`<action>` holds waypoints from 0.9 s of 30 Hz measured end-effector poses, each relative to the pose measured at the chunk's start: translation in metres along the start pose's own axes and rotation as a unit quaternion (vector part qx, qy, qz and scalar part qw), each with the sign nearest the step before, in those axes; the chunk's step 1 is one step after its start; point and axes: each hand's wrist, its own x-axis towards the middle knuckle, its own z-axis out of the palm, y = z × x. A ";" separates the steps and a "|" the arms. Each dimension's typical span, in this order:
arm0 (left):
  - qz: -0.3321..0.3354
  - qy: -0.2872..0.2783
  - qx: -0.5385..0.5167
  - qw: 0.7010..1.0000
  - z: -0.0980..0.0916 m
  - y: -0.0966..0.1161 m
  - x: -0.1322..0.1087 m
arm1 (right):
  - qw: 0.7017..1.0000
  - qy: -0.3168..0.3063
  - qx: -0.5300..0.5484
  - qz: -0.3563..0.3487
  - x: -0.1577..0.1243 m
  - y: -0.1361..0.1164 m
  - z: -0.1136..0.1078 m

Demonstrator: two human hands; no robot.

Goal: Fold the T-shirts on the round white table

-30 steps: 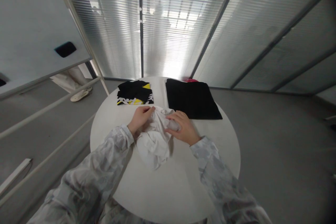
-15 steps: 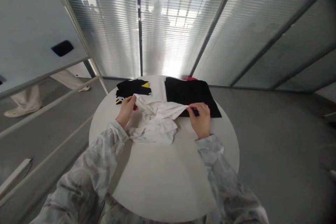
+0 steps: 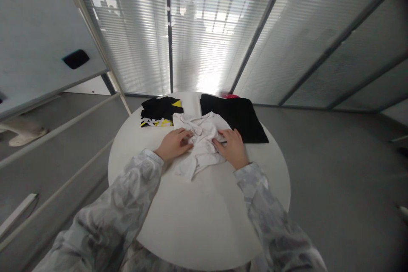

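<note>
A crumpled white shirt [image 3: 204, 153] lies on the round white table [image 3: 204, 221], with what looks like its neckline toward the far side. My left hand [image 3: 175, 143] rests on its left side, thumb and fingers apart on the fabric. On the right side of the shirt, my right hand [image 3: 232, 146] touches the cloth, also with a gap between thumb and fingers. Neither hand is closed around the fabric. Some fingertips are partly hidden among the folds.
A folded black garment with yellow and white patterning [image 3: 161, 108] lies at the table's far left. At the far right is a flat black cloth [image 3: 239, 114], with something red [image 3: 232, 96] behind it. A whiteboard on a frame [image 3: 47, 29] stands left; a person's shoe [image 3: 27, 139] shows beneath it.
Both hands have moved inward and let go of the white shirt's pinched upper edge. The shirt has come down onto the table, bunched differently. The person's feet behind the whiteboard have moved left.
</note>
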 end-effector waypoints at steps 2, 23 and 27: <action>0.020 -0.030 0.018 0.999 0.005 -0.001 0.000 | 1.000 -0.013 -0.002 -0.003 -0.001 0.003 0.003; -0.158 0.165 -0.397 0.889 -0.044 -0.032 0.008 | 0.847 0.383 0.251 0.270 0.007 0.062 -0.010; -0.210 0.080 -0.302 0.926 -0.038 -0.027 0.006 | 0.864 0.354 0.241 0.264 0.005 0.058 -0.014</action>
